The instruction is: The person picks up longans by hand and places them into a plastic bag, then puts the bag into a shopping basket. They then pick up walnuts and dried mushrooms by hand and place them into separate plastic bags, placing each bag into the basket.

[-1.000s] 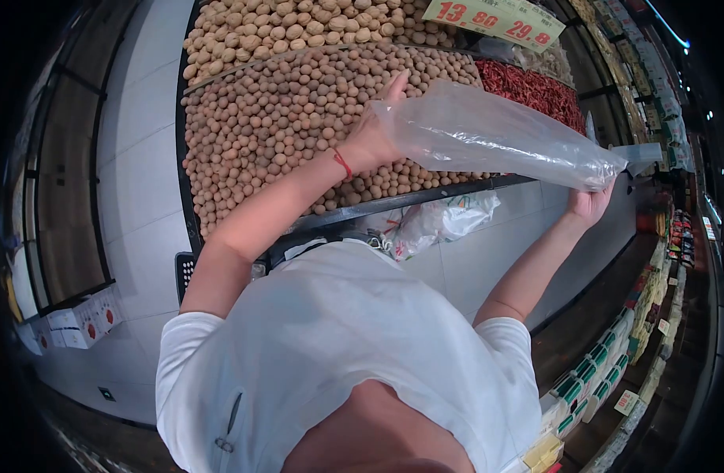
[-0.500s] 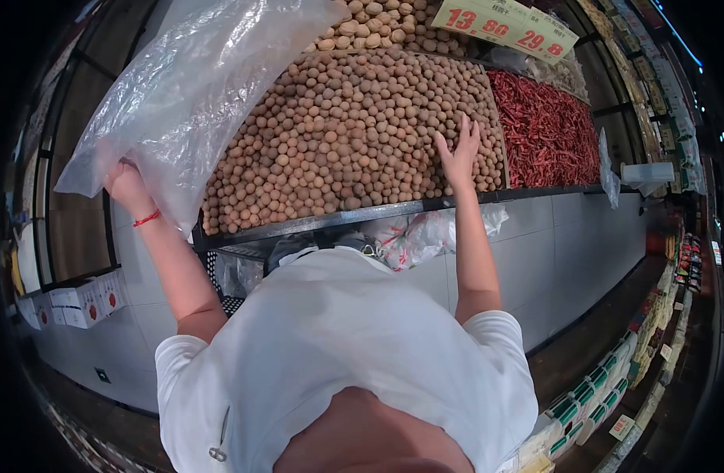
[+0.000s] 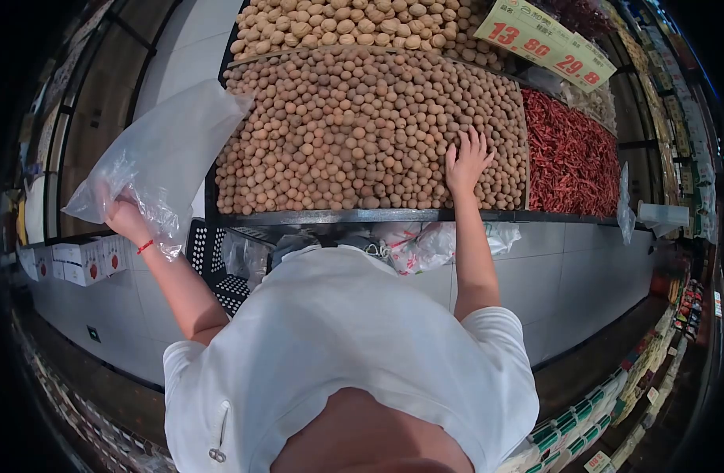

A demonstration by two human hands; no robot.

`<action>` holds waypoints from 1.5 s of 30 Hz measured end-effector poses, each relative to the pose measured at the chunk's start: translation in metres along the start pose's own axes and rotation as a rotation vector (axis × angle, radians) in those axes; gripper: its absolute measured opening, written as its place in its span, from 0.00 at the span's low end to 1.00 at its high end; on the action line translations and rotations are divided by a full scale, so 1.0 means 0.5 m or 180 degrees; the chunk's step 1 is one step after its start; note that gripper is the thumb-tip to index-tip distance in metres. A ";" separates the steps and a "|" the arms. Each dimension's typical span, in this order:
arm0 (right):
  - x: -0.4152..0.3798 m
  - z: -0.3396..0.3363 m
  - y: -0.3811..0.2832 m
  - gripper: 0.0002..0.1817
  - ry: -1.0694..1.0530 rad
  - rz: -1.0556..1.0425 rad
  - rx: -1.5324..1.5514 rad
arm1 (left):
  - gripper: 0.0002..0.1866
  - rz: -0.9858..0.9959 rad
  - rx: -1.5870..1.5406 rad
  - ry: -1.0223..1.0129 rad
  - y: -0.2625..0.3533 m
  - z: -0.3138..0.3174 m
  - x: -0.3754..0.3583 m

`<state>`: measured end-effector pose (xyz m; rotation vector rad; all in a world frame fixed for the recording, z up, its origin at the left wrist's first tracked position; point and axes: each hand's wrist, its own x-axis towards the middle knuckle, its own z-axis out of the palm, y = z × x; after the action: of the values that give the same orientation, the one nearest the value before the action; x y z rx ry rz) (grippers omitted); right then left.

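My left hand, with a red string at the wrist, grips a clear plastic bag off the left end of the display. The bag puffs out upward and to the right, its far corner close to the bin's edge. A wide bin is heaped with round brown dried longans. Over their right part lies my right hand, palm down with fingers apart. It holds nothing that I can see; whether the fingertips press into the longans is hard to tell.
Walnuts fill the bin behind, and dried red chillies the one at right. A price sign stands at the back right. Below the black front rail hang white plastic bags, beside a black perforated basket.
The plastic bag has swung down and left, off the longans, and looks smaller. My right hand has come down lower onto the longans. The view has shifted slightly.
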<state>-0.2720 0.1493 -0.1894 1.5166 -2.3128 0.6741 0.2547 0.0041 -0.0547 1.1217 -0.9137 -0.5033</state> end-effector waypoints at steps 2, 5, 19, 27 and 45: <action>-0.003 0.002 0.000 0.21 0.0013 0.0000 -0.0021 | 0.13 -0.0159 -0.0374 0.0090 0.009 0.013 0.003; -0.009 -0.003 -0.002 0.21 0.0082 0.0028 0.0025 | 0.14 -0.0143 -0.0777 -0.0071 0.005 0.021 0.010; -0.022 -0.031 -0.001 0.20 0.0333 0.0182 0.0310 | 0.12 -0.0127 -0.1049 0.0712 0.069 -0.039 0.039; 0.011 -0.075 -0.155 0.24 -0.0004 -0.0613 0.1280 | 0.14 0.0343 0.0251 0.1180 0.065 -0.217 -0.007; 0.067 0.064 -0.346 0.16 -0.0697 -0.1824 0.0570 | 0.10 -0.0945 0.1440 0.2422 0.099 -0.489 -0.309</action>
<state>-0.1267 0.0483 -0.1622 2.2974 -1.8319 0.5859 0.3671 0.2714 -0.1002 1.7096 -0.1860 -0.0686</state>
